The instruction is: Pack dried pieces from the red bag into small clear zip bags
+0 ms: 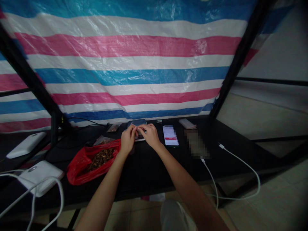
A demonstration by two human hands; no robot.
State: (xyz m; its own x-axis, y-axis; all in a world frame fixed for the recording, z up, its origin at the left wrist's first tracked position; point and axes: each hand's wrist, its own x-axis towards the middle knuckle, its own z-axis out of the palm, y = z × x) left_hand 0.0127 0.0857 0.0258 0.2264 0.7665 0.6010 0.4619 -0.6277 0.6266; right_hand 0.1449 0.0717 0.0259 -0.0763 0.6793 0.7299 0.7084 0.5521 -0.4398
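My left hand (127,138) and my right hand (150,134) meet near the back of the black table. Both have their fingertips pinched together, almost touching; what they hold is too small and too hidden to name. Beneath and behind them lies a flat grey-blue item (141,122) with a pale front edge, mostly covered by the fingers. Left of my left wrist, an open red plastic bag (79,171) holds a heap of small brown pieces (102,158). Behind it are a clear bag (104,140) and a small clear packet with brown contents (114,128).
On the right lie a lit phone (170,136), a blurred-out flat item (197,144), a pale packet (187,124) and white cables (250,170). White boxy devices (43,175) with cables stand at left. Black frame posts and a striped sheet (134,61) close off the back.
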